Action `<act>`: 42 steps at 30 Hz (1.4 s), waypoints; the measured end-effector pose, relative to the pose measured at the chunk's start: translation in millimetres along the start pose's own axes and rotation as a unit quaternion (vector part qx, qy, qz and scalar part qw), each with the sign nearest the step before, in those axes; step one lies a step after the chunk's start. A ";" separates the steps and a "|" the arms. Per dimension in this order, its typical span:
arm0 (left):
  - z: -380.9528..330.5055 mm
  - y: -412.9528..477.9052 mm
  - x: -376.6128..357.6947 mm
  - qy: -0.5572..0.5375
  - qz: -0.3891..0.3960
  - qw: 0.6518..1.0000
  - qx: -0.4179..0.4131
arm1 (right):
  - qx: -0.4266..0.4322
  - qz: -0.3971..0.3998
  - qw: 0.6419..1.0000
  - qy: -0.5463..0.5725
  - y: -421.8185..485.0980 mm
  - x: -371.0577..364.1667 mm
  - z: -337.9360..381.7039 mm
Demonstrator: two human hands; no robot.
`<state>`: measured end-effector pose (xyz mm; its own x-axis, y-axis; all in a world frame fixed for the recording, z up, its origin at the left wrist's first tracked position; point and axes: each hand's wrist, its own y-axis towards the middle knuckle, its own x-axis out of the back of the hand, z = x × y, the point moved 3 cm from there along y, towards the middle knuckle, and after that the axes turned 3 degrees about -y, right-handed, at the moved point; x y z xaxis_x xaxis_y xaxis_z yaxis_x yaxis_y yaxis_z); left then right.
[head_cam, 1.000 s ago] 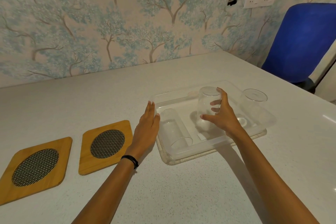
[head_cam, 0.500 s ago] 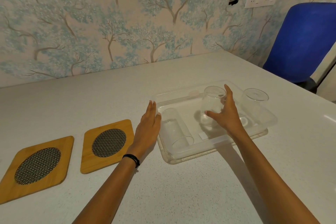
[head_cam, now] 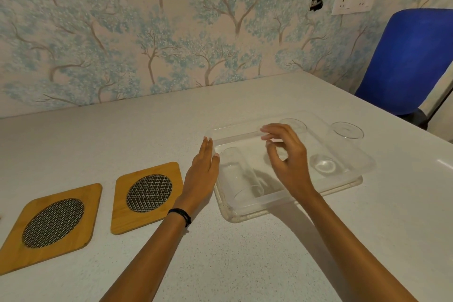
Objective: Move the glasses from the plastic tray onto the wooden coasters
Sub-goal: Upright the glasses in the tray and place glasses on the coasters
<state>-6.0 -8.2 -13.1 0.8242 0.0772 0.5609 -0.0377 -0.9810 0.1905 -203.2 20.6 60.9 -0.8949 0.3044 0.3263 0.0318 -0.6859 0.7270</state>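
Observation:
A clear plastic tray [head_cam: 326, 185] sits on the white table and holds three clear glasses. One glass [head_cam: 241, 180] lies on its side at the tray's left end. A second glass [head_cam: 295, 125] stands upright at the back, mostly hidden behind my right hand [head_cam: 288, 164]. The third glass [head_cam: 345, 141] stands upright at the right end. My right hand hovers over the tray's middle, fingers apart and holding nothing. My left hand [head_cam: 201, 175] lies flat on the table against the tray's left wall. Two wooden coasters [head_cam: 148, 192] [head_cam: 52, 223] with dark mesh centres lie to the left, bare.
A blue chair [head_cam: 407, 61] stands past the table's far right edge. The patterned wall runs along the back of the table, with a white socket plate [head_cam: 353, 2] on it. Bare tabletop [head_cam: 245, 252] lies in front of the tray.
My right hand has let go of the upright middle glass and shifted left over the tray, fingers spread. My left hand stays against the tray's left edge.

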 end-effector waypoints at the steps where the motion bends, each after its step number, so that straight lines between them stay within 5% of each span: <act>1: -0.1 -0.4 0.3 0.000 -0.002 1.000 0.001 | -0.031 0.017 0.999 0.024 -1.0 -6.8 2.8; 8: -1.7 -2.3 0.0 0.010 -0.013 1.000 -0.002 | -0.193 0.181 0.964 0.022 -9.1 -43.0 -10.8; 15: -2.1 -1.7 0.3 0.022 -0.013 1.000 0.009 | -0.253 0.238 0.934 -0.081 -8.0 -57.5 -26.1; 23: -8.7 -4.4 2.7 0.038 -0.018 0.999 0.005 | -0.340 0.309 0.886 -0.065 -9.8 -69.8 -32.1; 32: -8.6 -4.4 2.2 0.044 -0.017 0.999 0.003 | -0.344 0.308 0.886 -0.033 -8.7 -66.5 -29.5; 42: -4.7 -3.6 2.1 0.031 -0.017 0.999 0.004 | -0.316 0.183 0.931 0.026 -1.4 -60.2 -31.0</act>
<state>-6.8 -3.6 -8.9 0.7883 0.1207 0.6033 -0.0057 -0.9791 0.2033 -163.1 -17.3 21.5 -0.8966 -0.0465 0.4404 0.0845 -0.9942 0.0672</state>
